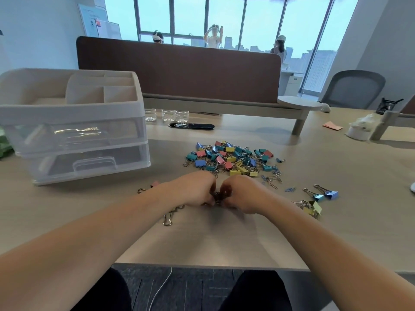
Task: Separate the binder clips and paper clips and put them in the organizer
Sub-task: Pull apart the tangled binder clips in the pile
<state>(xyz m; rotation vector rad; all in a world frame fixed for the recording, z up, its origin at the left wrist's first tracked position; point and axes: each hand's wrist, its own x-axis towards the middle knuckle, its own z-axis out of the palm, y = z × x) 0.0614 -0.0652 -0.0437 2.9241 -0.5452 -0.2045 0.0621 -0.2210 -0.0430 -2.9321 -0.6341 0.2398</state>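
A mixed pile of coloured binder clips (233, 158) lies in the middle of the desk, with small paper clips (271, 179) scattered at its right front edge. My left hand (193, 189) and my right hand (243, 194) meet just in front of the pile, fingers closed together on a small tangle of metal clips (217, 196); what kind of clips they are is hidden by the fingers. The white organizer (74, 124), with open top compartments and two clear drawers, stands at the left. Both drawers are shut.
Loose binder clips lie right of my hands: two blue ones (323, 194) and a yellow cluster (311, 208). More clips (170, 215) lie by my left wrist. Clear cups (167, 115), a black cable port (190, 126) and a brown partition (179, 70) stand behind the pile.
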